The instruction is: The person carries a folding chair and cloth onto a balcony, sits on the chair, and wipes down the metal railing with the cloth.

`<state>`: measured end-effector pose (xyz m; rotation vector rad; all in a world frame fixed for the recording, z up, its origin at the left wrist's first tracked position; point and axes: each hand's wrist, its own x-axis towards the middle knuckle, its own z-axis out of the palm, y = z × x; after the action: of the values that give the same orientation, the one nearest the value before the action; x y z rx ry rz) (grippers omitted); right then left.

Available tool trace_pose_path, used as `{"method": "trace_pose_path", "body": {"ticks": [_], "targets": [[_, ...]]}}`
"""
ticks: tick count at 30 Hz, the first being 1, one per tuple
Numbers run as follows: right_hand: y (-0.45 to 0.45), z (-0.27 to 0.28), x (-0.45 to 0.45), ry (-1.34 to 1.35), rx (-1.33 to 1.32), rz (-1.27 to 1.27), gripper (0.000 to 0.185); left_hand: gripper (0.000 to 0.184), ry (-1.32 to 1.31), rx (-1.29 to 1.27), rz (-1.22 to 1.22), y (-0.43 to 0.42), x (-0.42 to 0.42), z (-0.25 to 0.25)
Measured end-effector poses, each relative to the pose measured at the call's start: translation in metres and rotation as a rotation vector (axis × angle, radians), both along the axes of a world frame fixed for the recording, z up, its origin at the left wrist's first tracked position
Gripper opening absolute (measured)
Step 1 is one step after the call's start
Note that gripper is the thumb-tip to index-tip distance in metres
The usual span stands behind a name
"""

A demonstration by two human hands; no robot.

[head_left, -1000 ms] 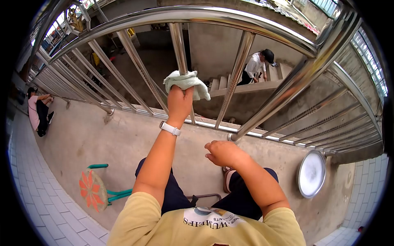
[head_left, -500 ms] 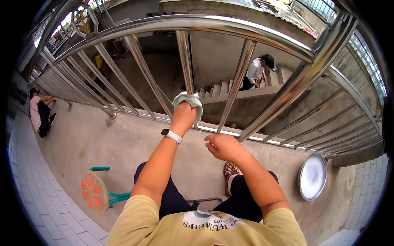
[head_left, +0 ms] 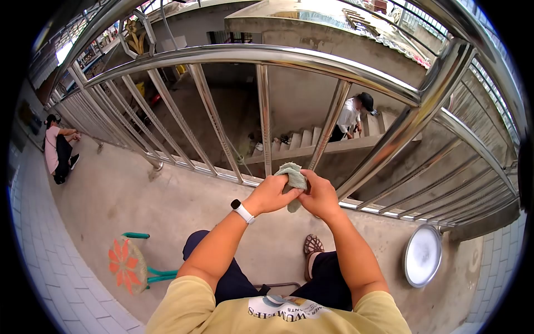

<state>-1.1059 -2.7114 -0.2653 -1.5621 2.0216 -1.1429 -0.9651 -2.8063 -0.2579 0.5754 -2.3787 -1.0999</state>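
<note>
A pale green cloth (head_left: 292, 176) is bunched between both hands, just on my side of the metal railing (head_left: 264, 117). My left hand (head_left: 273, 193), below a white watch (head_left: 242, 211), is closed on the cloth's left side. My right hand (head_left: 319, 195) grips its right side with the fingers bent. The two hands meet at the cloth, and one end of it hangs below them. The cloth is off the upright bars, in front of the lower part of the railing.
A round stool (head_left: 127, 264) with green legs stands at the left. At the right a metal basin (head_left: 423, 256) leans by the railing. One person (head_left: 58, 147) sits at the far left; another (head_left: 349, 116) is on the stairs (head_left: 303, 139) beyond the bars.
My left hand has slid down the upright bar and come off it, moving right with the cloth. My right hand, empty before, has taken hold of the cloth too.
</note>
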Motion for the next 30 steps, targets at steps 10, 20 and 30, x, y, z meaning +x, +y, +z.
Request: {"method": "trace_pose_path", "body": {"ticks": [10,20,30], "targets": [[-0.006,0.007,-0.016,-0.531,-0.655,-0.176,0.022,0.035,0.559,-0.028,0.758,-0.028,0.006,0.003],[-0.038,0.013,-0.007,-0.342,-0.832,-0.194,0.054,0.053,0.372,0.260,0.416,-0.042,-0.008,-0.021],[-0.042,0.013,-0.014,-0.171,-0.647,-0.283,0.048,0.054,0.408,0.267,0.402,-0.043,-0.008,-0.022]]}}
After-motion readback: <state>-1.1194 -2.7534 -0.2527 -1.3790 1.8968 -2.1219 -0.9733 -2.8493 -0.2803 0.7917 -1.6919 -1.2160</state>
